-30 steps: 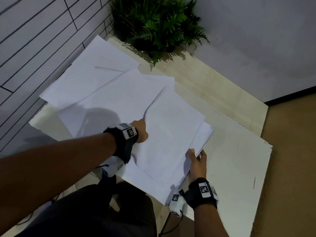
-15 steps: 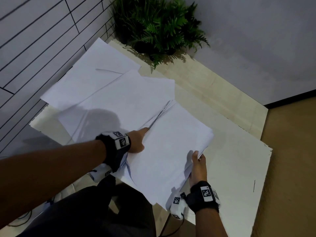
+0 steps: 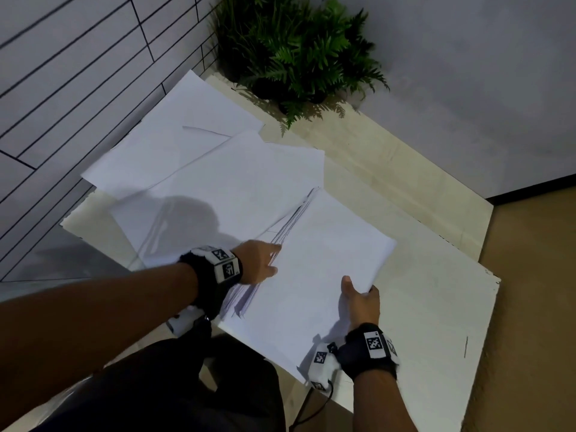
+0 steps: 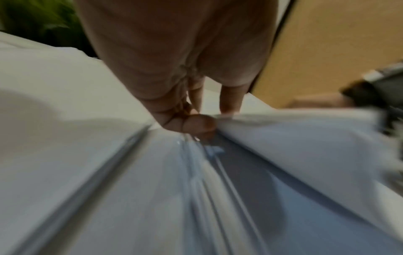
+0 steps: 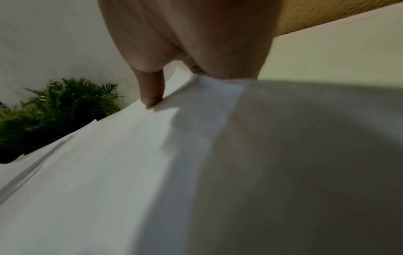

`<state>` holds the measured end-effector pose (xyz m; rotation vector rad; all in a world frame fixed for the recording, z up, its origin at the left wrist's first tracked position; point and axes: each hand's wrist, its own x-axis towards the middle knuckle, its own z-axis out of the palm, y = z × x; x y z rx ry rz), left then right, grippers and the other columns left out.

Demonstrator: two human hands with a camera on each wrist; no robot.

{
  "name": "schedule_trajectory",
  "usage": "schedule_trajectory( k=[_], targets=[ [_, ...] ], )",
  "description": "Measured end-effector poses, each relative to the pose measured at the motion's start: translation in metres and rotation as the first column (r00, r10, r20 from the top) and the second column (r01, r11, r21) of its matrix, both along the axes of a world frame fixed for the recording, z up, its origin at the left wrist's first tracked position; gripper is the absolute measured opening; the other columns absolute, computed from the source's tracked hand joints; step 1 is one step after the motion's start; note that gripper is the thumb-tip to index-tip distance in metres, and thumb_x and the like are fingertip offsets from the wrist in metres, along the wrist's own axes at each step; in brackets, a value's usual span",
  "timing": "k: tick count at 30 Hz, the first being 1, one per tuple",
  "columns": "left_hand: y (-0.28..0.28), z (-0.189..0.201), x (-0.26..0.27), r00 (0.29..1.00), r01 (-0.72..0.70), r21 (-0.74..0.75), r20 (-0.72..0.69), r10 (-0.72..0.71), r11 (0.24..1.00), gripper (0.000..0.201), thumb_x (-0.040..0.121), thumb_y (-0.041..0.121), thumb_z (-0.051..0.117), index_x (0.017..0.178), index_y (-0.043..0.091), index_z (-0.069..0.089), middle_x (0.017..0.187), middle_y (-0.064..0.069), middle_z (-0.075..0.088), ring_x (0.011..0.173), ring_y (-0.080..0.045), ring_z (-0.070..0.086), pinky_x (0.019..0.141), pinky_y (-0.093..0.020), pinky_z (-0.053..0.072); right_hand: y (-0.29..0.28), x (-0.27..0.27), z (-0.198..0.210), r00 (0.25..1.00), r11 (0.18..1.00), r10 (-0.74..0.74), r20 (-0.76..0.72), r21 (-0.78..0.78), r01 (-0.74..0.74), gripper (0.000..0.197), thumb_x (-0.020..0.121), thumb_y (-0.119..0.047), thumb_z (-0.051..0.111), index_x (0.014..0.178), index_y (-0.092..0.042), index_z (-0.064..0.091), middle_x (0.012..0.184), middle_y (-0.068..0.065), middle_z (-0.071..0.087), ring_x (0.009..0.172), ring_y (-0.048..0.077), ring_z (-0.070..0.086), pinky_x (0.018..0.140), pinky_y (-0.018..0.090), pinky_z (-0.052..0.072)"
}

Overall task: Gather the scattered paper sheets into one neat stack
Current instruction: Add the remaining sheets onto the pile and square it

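A gathered bundle of white paper sheets (image 3: 314, 272) lies across the near middle of the pale table (image 3: 436, 307). My right hand (image 3: 358, 296) grips its right edge, thumb on top (image 5: 152, 89) and fingers under the bundle (image 5: 130, 172). My left hand (image 3: 265, 263) pinches the bundle's left edge, where several sheet edges fan out (image 4: 196, 172); the thumb (image 4: 196, 124) presses there. Loose sheets (image 3: 224, 188) spread on the table behind, and another loose sheet (image 3: 177, 141) lies at the far left against the wall.
A green fern plant (image 3: 299, 48) stands at the table's far corner. A tiled wall (image 3: 78, 73) runs along the left side. The table's right edge (image 3: 486, 338) drops to a tan floor (image 3: 536, 307). My dark-clothed lap is below the near edge.
The sheets between my hands have been drawn together into one bundle, its left edges now closer in line. My left hand has shifted toward me along that edge. The right hand kept its grip.
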<state>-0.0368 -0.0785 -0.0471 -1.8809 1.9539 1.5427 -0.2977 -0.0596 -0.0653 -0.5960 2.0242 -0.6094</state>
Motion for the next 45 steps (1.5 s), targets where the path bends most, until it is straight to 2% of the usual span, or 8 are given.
schedule_trajectory(
  k=[3, 5, 10, 13, 19, 32, 40, 45],
  targets=[
    [-0.024, 0.005, 0.027, 0.981, -0.188, -0.14, -0.081, 0.178, 0.972, 0.041, 0.089, 0.02, 0.058, 0.129, 0.012, 0.054, 0.111, -0.015, 0.063, 0.108, -0.03, 0.057, 0.093, -0.021, 0.033, 0.001, -0.005, 0.001, 0.999, 0.998, 0.05, 0.013, 0.045, -0.051, 0.039, 0.083, -0.021, 0.072, 0.114, -0.002, 0.057, 0.107, 0.014, 0.064, 0.096, 0.028, 0.059, 0.085, 0.034, 0.046],
    [-0.041, 0.002, 0.054, 0.942, -0.335, -0.294, -0.105, 0.319, 0.895, 0.049, 0.08, 0.021, 0.058, 0.125, 0.003, 0.056, 0.108, -0.023, 0.06, 0.104, -0.038, 0.057, 0.091, -0.024, 0.033, 0.0, -0.009, 0.002, 0.999, 0.996, 0.054, -0.008, 0.065, -0.053, 0.032, 0.084, -0.02, 0.071, 0.108, -0.005, 0.058, 0.104, 0.014, 0.062, 0.095, 0.029, 0.057, 0.085, 0.035, 0.046],
    [-0.06, -0.002, 0.131, 0.755, -0.511, -0.37, 0.239, 0.611, 0.776, 0.075, 0.076, 0.025, 0.071, 0.141, 0.016, 0.034, 0.143, -0.015, 0.032, 0.131, -0.035, 0.03, 0.108, -0.043, 0.031, -0.006, -0.012, 0.005, 0.991, 0.998, 0.046, -0.128, 0.037, -0.042, 0.043, 0.083, -0.022, 0.068, 0.118, -0.004, 0.051, 0.112, 0.016, 0.061, 0.1, 0.031, 0.057, 0.09, 0.038, 0.047],
    [-0.053, -0.009, 0.155, 0.722, -0.495, -0.308, 0.376, 0.582, 0.813, 0.088, 0.07, 0.036, 0.077, 0.142, 0.016, 0.03, 0.144, -0.013, 0.031, 0.132, -0.034, 0.03, 0.105, -0.049, 0.036, -0.01, -0.01, 0.006, 0.978, 0.997, 0.07, -0.196, 0.043, -0.063, 0.047, 0.084, -0.023, 0.066, 0.123, -0.003, 0.049, 0.116, 0.018, 0.061, 0.107, 0.034, 0.058, 0.09, 0.037, 0.046],
    [-0.057, -0.01, 0.156, 0.78, -0.406, -0.215, 0.425, 0.459, 0.888, 0.081, 0.063, 0.038, 0.081, 0.132, 0.019, 0.043, 0.129, -0.015, 0.047, 0.122, -0.036, 0.042, 0.102, -0.047, 0.04, -0.007, 0.0, 0.004, 0.95, 0.994, 0.094, -0.296, 0.079, -0.074, 0.048, 0.087, -0.021, 0.065, 0.124, 0.001, 0.044, 0.121, 0.022, 0.06, 0.109, 0.038, 0.058, 0.089, 0.038, 0.045],
    [-0.056, 0.002, 0.146, 0.83, -0.508, -0.298, 0.083, 0.552, 0.808, 0.022, 0.086, 0.024, 0.06, 0.104, 0.012, 0.063, 0.103, -0.014, 0.064, 0.097, -0.032, 0.058, 0.075, -0.027, 0.036, -0.014, 0.004, 0.004, 0.94, 0.974, 0.159, -0.304, 0.203, -0.099, 0.064, 0.09, -0.024, 0.062, 0.138, 0.004, 0.031, 0.134, 0.027, 0.05, 0.12, 0.041, 0.052, 0.098, 0.045, 0.044],
    [-0.073, 0.02, 0.155, 0.68, -0.702, -0.387, -0.114, 0.724, 0.598, 0.022, 0.093, 0.014, 0.043, 0.102, 0.012, 0.063, 0.087, -0.008, 0.058, 0.083, -0.027, 0.051, 0.076, -0.026, 0.035, -0.015, 0.003, 0.004, 0.94, 0.97, 0.176, -0.292, 0.217, -0.114, 0.065, 0.091, -0.024, 0.06, 0.139, 0.006, 0.028, 0.134, 0.027, 0.049, 0.122, 0.04, 0.05, 0.099, 0.043, 0.041],
    [-0.082, 0.024, 0.128, 0.721, -0.69, -0.277, -0.188, 0.667, 0.668, 0.02, 0.089, 0.02, 0.05, 0.101, 0.013, 0.065, 0.093, -0.011, 0.066, 0.088, -0.028, 0.058, 0.077, -0.025, 0.039, -0.015, 0.0, 0.002, 0.944, 0.969, 0.175, -0.28, 0.221, -0.114, 0.066, 0.09, -0.023, 0.061, 0.139, 0.007, 0.029, 0.137, 0.027, 0.048, 0.124, 0.041, 0.049, 0.104, 0.045, 0.041]
  ],
)
